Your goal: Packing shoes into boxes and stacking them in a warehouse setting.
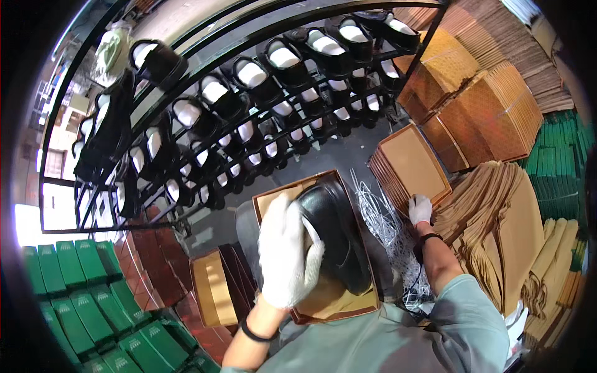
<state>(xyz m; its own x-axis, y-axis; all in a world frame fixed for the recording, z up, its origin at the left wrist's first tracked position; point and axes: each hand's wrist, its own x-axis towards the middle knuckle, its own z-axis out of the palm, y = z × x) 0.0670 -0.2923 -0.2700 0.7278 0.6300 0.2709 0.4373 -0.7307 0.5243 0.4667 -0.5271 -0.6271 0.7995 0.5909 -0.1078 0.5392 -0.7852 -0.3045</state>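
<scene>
An uncovered shoebox [333,313] with brown paper inside rests in front of my body. Inside it lies a black leather shoe [336,230]. My left hand [287,255], in a white glove, is over the box's left side against the shoe, its fingers stretched out and thumb apart. Whatever lies beneath that palm is hidden. Farther right, my gloved right hand [420,209] has its fingers closed on the near edge of a shoebox lid [415,163], the top one of a nested stack.
A black metal rack [217,38] with rows of black shoes stands ahead. Green boxes [81,261] are stacked at left, beside brown boxes [208,283]. At right are brown paper sheets [497,224], bundled cardboard [491,118] and green stacks [556,161]. White strapping strips [379,217] lie between.
</scene>
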